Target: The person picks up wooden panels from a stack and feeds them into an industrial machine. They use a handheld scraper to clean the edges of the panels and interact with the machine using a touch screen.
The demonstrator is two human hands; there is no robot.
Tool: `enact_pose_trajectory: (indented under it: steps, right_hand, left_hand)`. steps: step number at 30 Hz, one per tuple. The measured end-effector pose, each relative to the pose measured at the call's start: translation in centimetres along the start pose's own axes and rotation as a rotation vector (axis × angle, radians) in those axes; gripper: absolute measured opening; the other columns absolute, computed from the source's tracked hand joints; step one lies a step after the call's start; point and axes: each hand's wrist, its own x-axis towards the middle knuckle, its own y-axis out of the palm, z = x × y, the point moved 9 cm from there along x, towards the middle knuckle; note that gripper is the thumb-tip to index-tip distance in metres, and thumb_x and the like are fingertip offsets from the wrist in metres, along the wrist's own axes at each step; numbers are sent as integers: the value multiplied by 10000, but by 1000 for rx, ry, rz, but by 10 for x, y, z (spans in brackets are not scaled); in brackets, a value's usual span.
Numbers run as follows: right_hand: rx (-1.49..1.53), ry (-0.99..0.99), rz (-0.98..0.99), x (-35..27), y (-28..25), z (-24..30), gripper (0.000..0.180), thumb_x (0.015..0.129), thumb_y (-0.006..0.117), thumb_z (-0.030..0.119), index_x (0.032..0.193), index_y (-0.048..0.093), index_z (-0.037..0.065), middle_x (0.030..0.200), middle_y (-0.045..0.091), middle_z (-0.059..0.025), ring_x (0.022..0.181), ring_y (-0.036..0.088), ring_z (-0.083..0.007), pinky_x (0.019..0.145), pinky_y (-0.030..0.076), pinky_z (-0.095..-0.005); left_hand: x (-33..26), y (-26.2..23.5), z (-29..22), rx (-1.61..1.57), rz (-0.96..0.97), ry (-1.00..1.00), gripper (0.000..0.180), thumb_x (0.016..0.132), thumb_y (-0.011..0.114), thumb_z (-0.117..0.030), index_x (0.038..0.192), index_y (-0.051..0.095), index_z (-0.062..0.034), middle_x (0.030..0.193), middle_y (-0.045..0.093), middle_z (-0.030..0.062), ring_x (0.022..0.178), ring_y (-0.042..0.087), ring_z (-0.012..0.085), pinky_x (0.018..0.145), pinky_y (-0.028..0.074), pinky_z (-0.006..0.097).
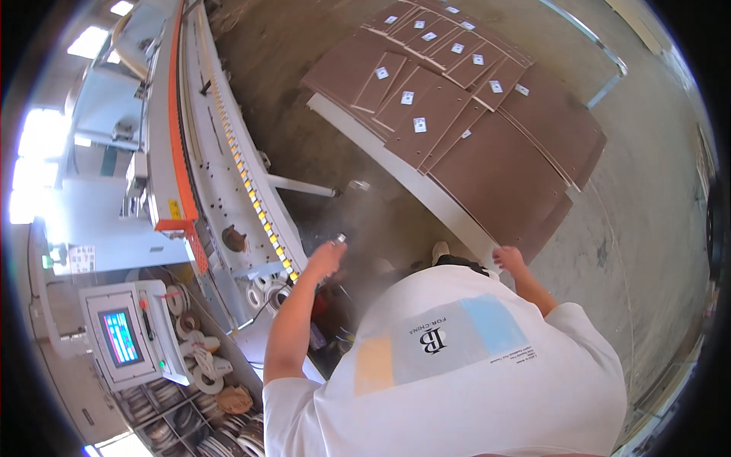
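My left hand (326, 260) is closed round a small silver-coloured metal piece (339, 239); its far end shows past my fingers, and the rest is hidden in my grip. This hand is beside the machine's near end, close to the row of yellow rollers (261, 209). My right hand (508, 259) is loosely curled, and I see nothing in it. It is next to the near corner of a brown panel (502, 183), where touching or apart is hard to tell. Smaller brown panels (434, 145) with white labels overlap on top of the stack.
A long machine with an orange rail (183, 152) runs along the left. A support arm (304, 186) juts toward the panels. A control box (133, 335) with a lit screen stands over shelves of tape rolls (164, 407). A metal rail (582, 27) rises behind the stack.
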Motion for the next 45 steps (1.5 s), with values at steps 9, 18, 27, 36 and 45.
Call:
enact_pose_trajectory:
  steps: [9,18,27,36,45]
  right_hand:
    - [137,-50,1,87,98,245,294,986,602,362,910,677,88,852,676,-19,748,638,-138,692,532,-296]
    - [54,-54,405,77,284,330,279,995,607,382,1002,668,110,921,704,-20,835,677,-143,738,548,-318]
    - [-317,106,290,108,252,247,238,949,631,323,955,678,89,843,675,-24,714,636,-128,582,485,-271]
    - [-242,13,-51,73,193,287,286,892,626,318,905,723,49,868,716,-50,743,679,-154,613,527,-320]
    - [-203,163,-254,158,101,296,488,882,661,497,1123,665,73,1079,683,-60,965,652,-182,767,524,-383]
  left_hand:
    - [-143,60,19,406,131,155,473,966,503,-542,1101,634,-108,1040,722,186,941,695,382,809,533,508]
    - [-263,-118,261,441,-555,-494,299,956,532,-435,1081,651,-191,905,726,132,864,710,355,731,534,506]
    - [-514,-262,500,124,-2004,-951,417,902,664,-485,935,733,-74,957,719,152,837,683,363,734,532,465]
    - [-444,-224,609,-550,-2149,-921,525,920,701,-424,1189,650,24,1017,735,158,835,704,329,709,588,409]
    - [-151,-217,293,-1281,-1576,-219,377,970,607,-278,1270,507,-72,1004,583,84,836,580,176,696,512,338]
